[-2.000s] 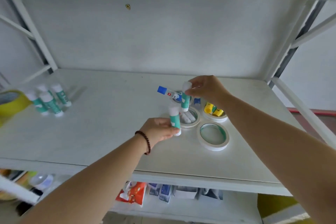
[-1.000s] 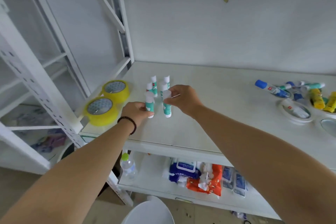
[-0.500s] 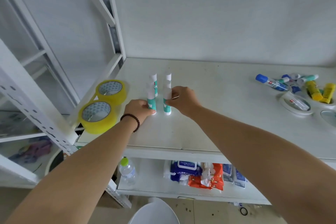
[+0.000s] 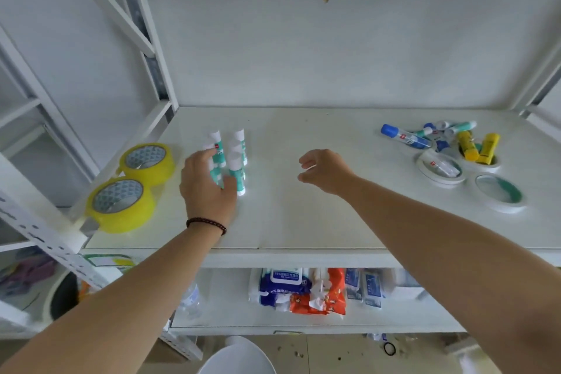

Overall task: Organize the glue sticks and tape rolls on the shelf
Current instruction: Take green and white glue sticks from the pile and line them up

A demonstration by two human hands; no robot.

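Broadly, the sorting stood partly finished.
Done, glue sticks: a small block of green-and-white glue sticks (image 4: 236,158) stood upright in two short rows at the left of the shelf (image 4: 303,222).
Done, tape: two yellow tape rolls (image 4: 133,185) lay flat, touching, just left of that block near the shelf's left post.
Left hand: the left hand (image 4: 206,188) had its fingers curled loosely about the nearest sticks of the left row, thumb against a front stick; whether it gripped or merely steadied them could not be told.
Right hand: the right hand (image 4: 326,171) hung over bare shelf, well apart from everything, fingers loosely curled and holding nothing.
Remaining, glue: a jumble of blue-capped, green and yellow glue sticks (image 4: 437,138) lay at the far right, some resting inside tape cores.
Remaining, tape: three white tape rolls (image 4: 498,196) sat beside that jumble.
Judgement: roughly half appeared sorted; the right-hand pile probably came next.
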